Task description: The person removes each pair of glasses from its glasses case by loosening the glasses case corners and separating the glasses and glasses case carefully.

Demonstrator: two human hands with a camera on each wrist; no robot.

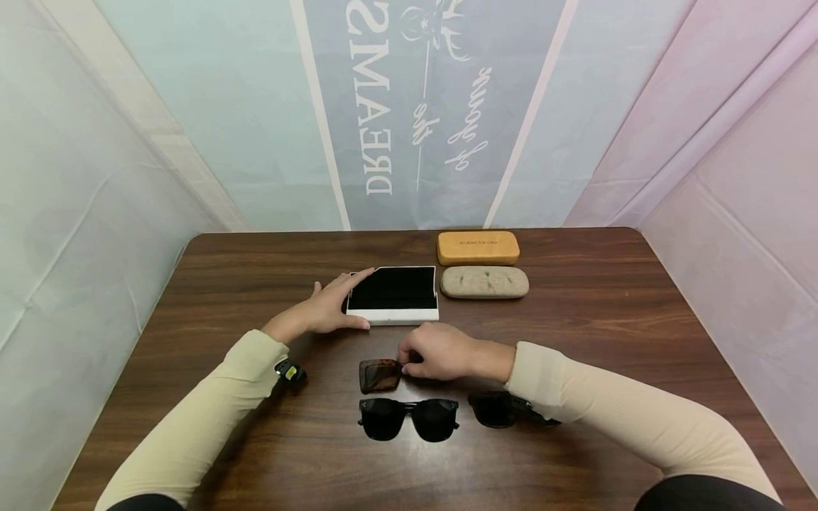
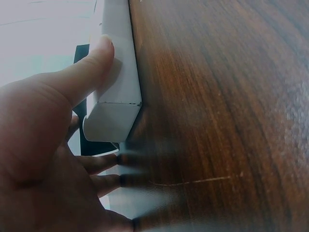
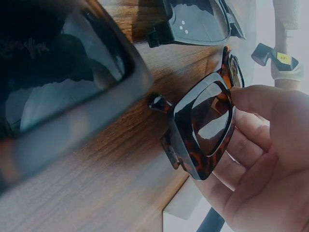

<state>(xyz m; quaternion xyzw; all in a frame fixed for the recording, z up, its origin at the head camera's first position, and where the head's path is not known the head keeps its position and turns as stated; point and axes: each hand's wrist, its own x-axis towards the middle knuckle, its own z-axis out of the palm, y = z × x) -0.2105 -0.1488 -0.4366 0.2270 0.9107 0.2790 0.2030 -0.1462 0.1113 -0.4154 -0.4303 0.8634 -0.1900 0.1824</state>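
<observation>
My left hand [image 1: 327,305] lies at the left end of a low white box [image 1: 402,316] with a black top. In the left wrist view the thumb rests along the white side of the box [image 2: 120,82], and other fingers reach out straight past its end to the table. My right hand [image 1: 441,352] pinches tortoiseshell sunglasses [image 1: 366,376] at the bridge between thumb and fingers, just in front of the box. The right wrist view shows one dark lens and tortoise rim of these sunglasses [image 3: 205,162]; the hand covers part of the frame.
Black sunglasses [image 1: 382,420] lie nearest the front. Another dark pair [image 1: 495,410] sits under the right forearm, partly hidden by the sleeve. A yellow glasses case [image 1: 478,248] and a beige fabric case [image 1: 484,282] stand right of the box. Curtains enclose the wooden table [image 1: 255,461].
</observation>
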